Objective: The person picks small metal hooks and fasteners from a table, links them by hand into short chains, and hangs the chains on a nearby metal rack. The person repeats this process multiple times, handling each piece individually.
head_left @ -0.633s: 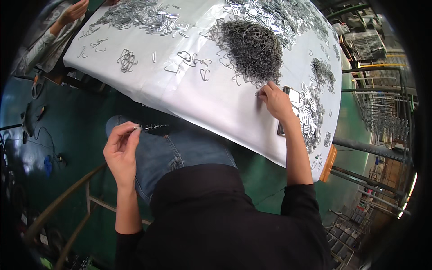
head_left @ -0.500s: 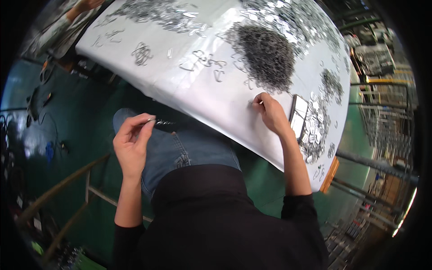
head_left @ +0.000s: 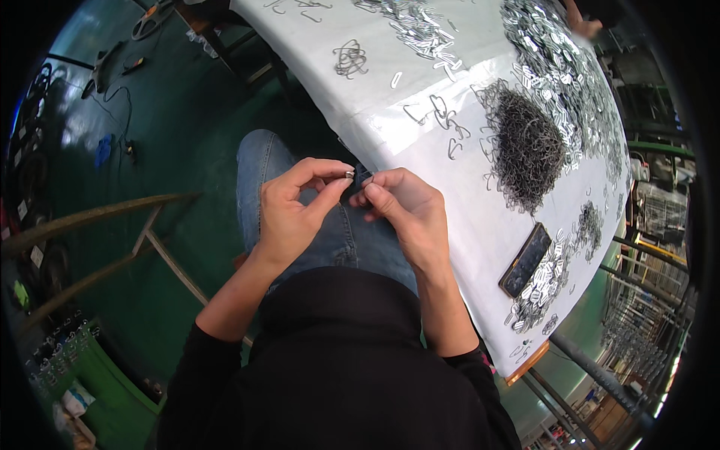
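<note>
The left hand has its thumb and forefinger brought together in a narrow pinch, holding a small shiny metal piece at their tips; its palm faces inward, clear of the piece. The right hand is just beside it, thumb and forefinger bent close together at a thin dark piece between the two hands. That piece is too small to make out, and I cannot tell whether the right fingertips grip it or only touch it. Both hands are above the lap, over blue jeans, near the edge of a white-covered table.

On the table, a dense heap of dark wire hooks lies to the right of the hands, with a few loose hooks nearer. A phone lies beside a heap of flat silvery metal pieces.
</note>
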A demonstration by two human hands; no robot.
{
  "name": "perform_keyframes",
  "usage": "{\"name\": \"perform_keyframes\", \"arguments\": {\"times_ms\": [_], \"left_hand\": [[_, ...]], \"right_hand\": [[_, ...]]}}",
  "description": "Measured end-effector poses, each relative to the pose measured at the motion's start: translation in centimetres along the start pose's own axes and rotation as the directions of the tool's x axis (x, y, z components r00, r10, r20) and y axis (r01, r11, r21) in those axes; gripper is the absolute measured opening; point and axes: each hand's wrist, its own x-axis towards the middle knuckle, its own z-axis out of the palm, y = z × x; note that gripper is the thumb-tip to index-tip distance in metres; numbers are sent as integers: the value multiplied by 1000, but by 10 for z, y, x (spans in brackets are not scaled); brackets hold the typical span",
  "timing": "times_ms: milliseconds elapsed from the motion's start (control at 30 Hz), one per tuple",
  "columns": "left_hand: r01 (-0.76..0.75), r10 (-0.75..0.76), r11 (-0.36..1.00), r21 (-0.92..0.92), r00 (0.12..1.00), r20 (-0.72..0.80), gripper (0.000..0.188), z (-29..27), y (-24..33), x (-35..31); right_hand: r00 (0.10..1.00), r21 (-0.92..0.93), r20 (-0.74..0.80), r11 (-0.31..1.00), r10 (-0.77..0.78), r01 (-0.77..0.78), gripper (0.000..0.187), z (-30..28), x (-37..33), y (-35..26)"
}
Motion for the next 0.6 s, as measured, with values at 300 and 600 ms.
{"name": "perform_keyframes", "arguments": {"times_ms": [300, 600], "left_hand": [[-82, 82, 994, 69, 997, -5, 19, -2, -3, 4], [-320, 327, 932, 169, 945, -16, 35, -2, -14, 15]], "right_hand": [[972, -30, -103, 978, -210, 208, 7, 15, 16, 6], [779, -461, -99, 723, -619, 515, 12, 19, 16, 18]]}}
